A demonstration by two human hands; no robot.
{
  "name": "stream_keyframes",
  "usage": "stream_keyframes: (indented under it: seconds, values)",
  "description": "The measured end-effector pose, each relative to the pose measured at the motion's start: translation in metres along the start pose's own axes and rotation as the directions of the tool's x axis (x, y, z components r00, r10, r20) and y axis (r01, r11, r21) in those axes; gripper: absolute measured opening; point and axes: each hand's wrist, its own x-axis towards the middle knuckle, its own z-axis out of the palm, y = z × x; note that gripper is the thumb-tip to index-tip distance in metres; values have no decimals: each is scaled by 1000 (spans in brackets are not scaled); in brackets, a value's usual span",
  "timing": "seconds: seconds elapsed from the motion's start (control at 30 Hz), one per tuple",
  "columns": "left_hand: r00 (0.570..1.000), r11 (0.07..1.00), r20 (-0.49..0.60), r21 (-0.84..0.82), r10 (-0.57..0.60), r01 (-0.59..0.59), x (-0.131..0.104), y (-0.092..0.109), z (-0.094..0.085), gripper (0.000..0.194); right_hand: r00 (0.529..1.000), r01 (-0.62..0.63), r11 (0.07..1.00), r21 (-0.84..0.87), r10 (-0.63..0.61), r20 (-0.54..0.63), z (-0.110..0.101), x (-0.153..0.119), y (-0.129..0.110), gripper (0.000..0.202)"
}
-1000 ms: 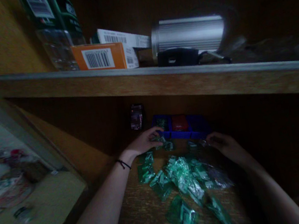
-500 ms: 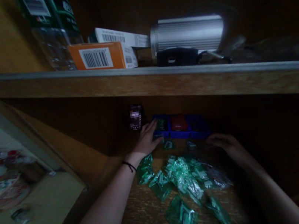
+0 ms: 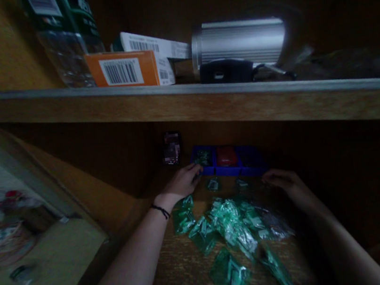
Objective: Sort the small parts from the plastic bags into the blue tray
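A blue tray [image 3: 227,170] with three compartments stands at the back of the lower shelf. Small green packets [image 3: 203,156] fill its left compartment, a red item [image 3: 226,156] sits in the middle one, and the right one is too dark to make out. My left hand [image 3: 184,181] is at the tray's front left corner, fingers curled together; whether they pinch anything is hidden. By the front right corner, my right hand [image 3: 283,180] has its fingers pressed together, their contents too dark to see. Between my forearms lies a pile of green packets [image 3: 230,222], with a small packet [image 3: 213,184] before the tray.
A phone [image 3: 172,148] leans at the back left. Overhead, the upper shelf edge [image 3: 184,100] crosses the view, bearing a bottle [image 3: 68,41], an orange box [image 3: 122,69] and a silver cylinder [image 3: 241,42]. A cluttered basket [image 3: 3,244] stands on the floor at left.
My left hand has drawn back from over the left compartment to the tray's front corner, its spread fingers now curled together. The right hand stays almost still.
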Motion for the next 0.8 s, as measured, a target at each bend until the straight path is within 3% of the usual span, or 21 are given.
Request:
stream_keyframes:
  seconds: [0.1, 0.23, 0.3, 0.37, 0.43, 0.53, 0.63, 0.73, 0.8]
  values:
    - [1000, 1000, -9, -20, -16, 15, -1, 6, -9, 14, 1000, 14, 1000, 1, -14, 15, -1, 0, -1, 28]
    - [986, 989, -164, -140, 25, -48, 2, 11, -12, 20, 999, 13, 1000, 27, -14, 35, 0, 1, 1, 28]
    - [972, 957, -229, -291, -47, -22, 5, 9, -10, 20, 999, 15, 999, 36, -16, 40, 0, 1, 2, 27]
    - [957, 851, -198, -518, -213, 83, 8, 5, -8, 21, 999, 18, 999, 51, -20, 46, 1, 1, 1, 27]
    - [929, 668, -77, -717, -362, 201, 9, 1, -7, 22, 999, 20, 998, 65, -24, 49, 2, 0, -1, 26]
    - [895, 479, 47, -831, -444, 282, 10, -2, -9, 19, 998, 25, 997, 73, -30, 60, 2, -1, -3, 24]
    - [851, 408, 6, -876, -526, 258, 11, -1, -9, 20, 998, 22, 997, 75, -26, 56, 2, -1, -3, 23]
    - [850, 432, -64, -880, -523, 199, 13, -2, -7, 35, 999, 26, 996, 84, -28, 30, 2, -1, -1, 25]
    - [881, 558, -127, -812, -455, 171, 15, -5, -4, 47, 999, 39, 996, 76, -36, -41, 3, 0, 0, 28]
